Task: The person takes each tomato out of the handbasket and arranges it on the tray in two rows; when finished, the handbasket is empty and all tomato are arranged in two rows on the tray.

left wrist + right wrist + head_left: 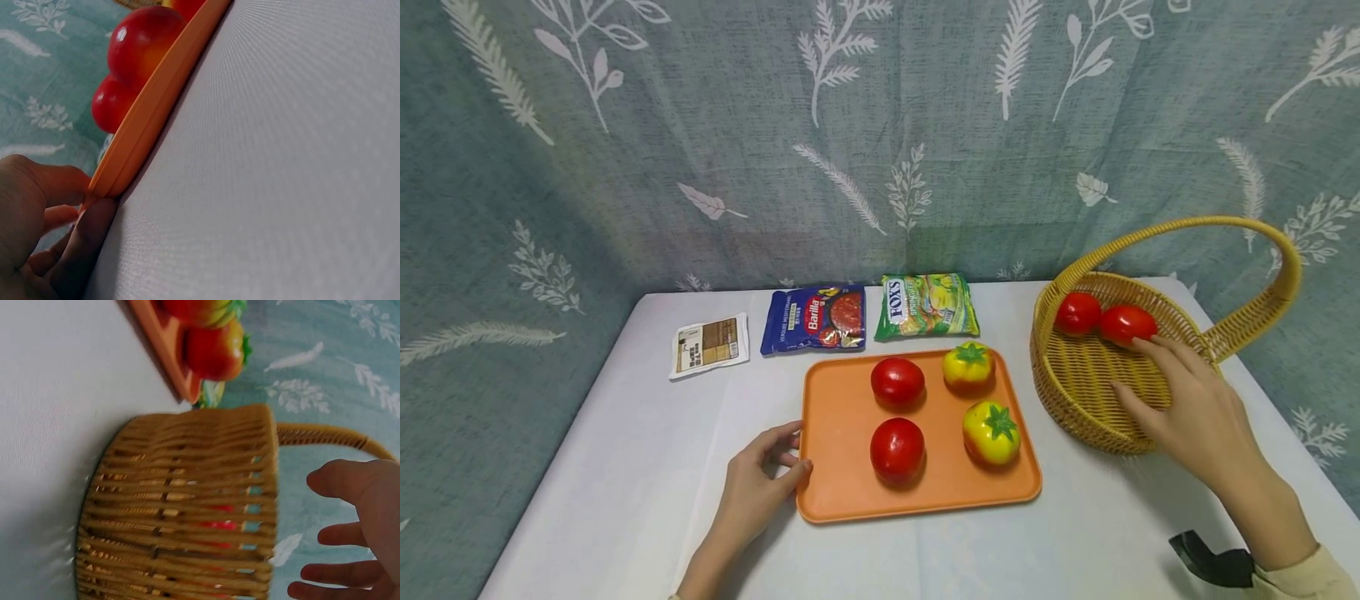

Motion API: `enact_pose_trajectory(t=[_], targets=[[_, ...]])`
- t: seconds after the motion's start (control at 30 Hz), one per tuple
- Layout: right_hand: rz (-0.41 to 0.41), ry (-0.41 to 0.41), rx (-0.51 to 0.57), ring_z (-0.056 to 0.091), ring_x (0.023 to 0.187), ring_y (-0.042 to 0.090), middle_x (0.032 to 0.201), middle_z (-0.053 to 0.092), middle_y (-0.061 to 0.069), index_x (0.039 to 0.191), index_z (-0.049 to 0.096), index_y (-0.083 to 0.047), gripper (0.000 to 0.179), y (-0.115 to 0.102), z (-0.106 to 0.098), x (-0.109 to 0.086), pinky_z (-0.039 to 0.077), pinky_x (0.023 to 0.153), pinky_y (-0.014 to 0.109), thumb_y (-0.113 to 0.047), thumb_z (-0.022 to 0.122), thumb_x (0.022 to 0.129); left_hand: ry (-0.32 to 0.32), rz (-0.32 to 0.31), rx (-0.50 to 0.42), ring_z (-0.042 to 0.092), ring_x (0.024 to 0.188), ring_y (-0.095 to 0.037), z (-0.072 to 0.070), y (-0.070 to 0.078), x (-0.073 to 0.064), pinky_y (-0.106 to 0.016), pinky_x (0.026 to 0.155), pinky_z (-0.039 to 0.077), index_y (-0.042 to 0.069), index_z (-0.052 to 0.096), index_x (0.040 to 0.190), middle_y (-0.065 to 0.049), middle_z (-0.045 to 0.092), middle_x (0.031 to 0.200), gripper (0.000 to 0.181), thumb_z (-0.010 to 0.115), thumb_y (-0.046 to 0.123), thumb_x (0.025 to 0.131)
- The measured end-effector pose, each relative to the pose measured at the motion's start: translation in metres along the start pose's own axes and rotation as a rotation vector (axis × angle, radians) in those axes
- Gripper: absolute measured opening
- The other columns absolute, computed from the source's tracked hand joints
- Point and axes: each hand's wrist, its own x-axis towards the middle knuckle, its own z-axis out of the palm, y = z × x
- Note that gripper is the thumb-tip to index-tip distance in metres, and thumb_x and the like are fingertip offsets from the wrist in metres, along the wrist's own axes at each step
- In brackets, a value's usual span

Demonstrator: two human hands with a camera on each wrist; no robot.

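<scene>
An orange tray bears two red tomatoes on its left half and two yellow-green tomatoes with green leafy tops on its right. My left hand grips the tray's left edge, and in the left wrist view its thumb and fingertips meet at the orange rim. Two more red tomatoes lie at the back inside a wicker basket. Over that basket my right hand hovers with spread fingers, holding nothing. The right wrist view shows it apart from the basket's side.
Behind the tray lie a blue Barilla pouch and a green Fox's candy bag. Farther left is a small white-and-brown packet. The basket's tall handle arches up beside my right hand. A patterned green curtain hangs behind the white table.
</scene>
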Motion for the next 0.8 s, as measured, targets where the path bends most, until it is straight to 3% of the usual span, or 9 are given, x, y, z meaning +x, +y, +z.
enact_pose_trajectory(t=[0.17,0.4,0.8], targets=[[0.058,-0.085,-0.034,0.054,0.100,0.056,0.124,0.054,0.030,0.131,0.056,0.006,0.062,0.013,0.005,0.004,0.042,0.073,0.068,-0.019,0.081,0.079,0.006,0.023,-0.018,0.066,0.077,-0.009,0.001,-0.001,0.000,-0.013,0.080,0.041,0.008,0.068,0.124,-0.001,0.070,0.099,0.053,0.081,-0.004,0.074],[0.131,-0.207,-0.058,0.046,0.112,0.061,0.133,0.047,0.040,0.133,0.051,0.011,0.066,0.025,0.009,0.017,0.039,0.081,0.074,-0.026,0.077,0.085,0.012,0.036,-0.028,0.066,0.077,-0.009,0.001,-0.002,0.000,-0.013,0.080,0.042,0.008,0.068,0.124,-0.001,0.070,0.099,0.053,0.081,-0.004,0.074],[0.146,-0.286,-0.057,0.051,0.105,0.060,0.127,0.048,0.040,0.137,0.044,0.015,0.073,0.040,0.017,0.038,0.043,0.077,0.072,-0.031,0.074,0.088,0.015,0.040,-0.030,0.066,0.077,-0.009,0.001,-0.003,0.000,-0.014,0.080,0.041,0.008,0.069,0.124,0.000,0.070,0.099,0.053,0.081,-0.004,0.074]])
